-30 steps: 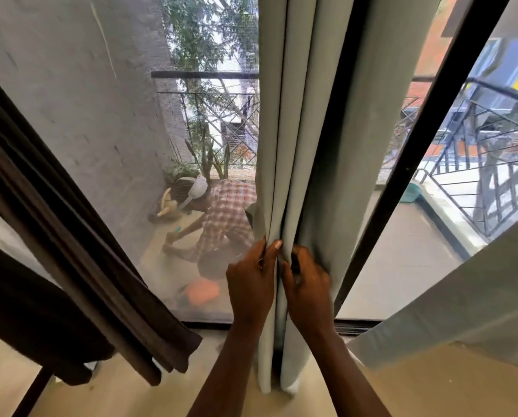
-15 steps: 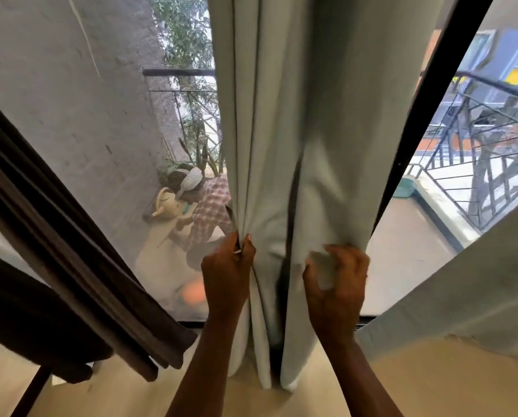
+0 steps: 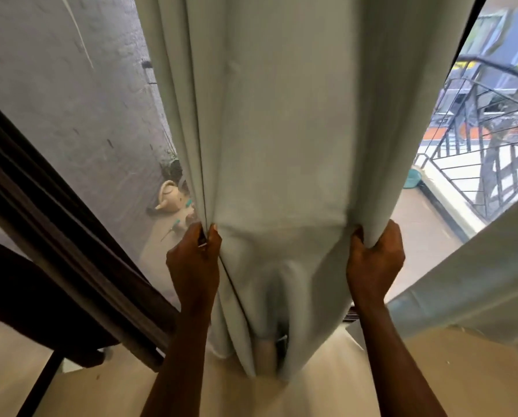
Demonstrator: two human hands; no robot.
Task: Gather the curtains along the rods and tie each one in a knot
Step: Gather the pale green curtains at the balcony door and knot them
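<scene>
A pale grey-green curtain hangs straight ahead and fills the middle of the view, its hem reaching the floor. My left hand pinches the curtain's folded left edge at waist height. My right hand grips a bunch of its right edge at the same height, so the cloth is stretched wide between the two hands. A second pale curtain slants across the lower right. A dark brown curtain slants across the left. No rod is in view.
Behind the curtains is a glass door with a dark frame. Outside lie a balcony floor, a cream watering can, a grey wall and a metal railing. A dark chair leg stands at lower left on the beige floor.
My hands have moved apart, the right one sweeping right with its bunch of cloth, spreading the curtain. The spread curtain now hides the person on the balcony.
</scene>
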